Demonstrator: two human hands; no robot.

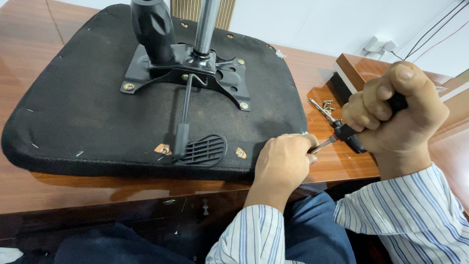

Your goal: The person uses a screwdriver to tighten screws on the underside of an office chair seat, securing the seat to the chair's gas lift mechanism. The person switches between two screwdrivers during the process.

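Head view: right hand (395,110) fists tight around the screwdriver (348,134), hiding most of its handle. Left hand (283,161) pinches the shaft tip at the upturned chair seat (88,112) edge; the tip itself is hidden. Loose screws (326,105) lie beyond.

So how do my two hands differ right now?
The right hand is raised in a fist around the screwdriver handle; the left hand lies low at the seat cushion edge, pinching the screwdriver's metal tip. The right hand looks nearer and larger. Both come from striped sleeves.
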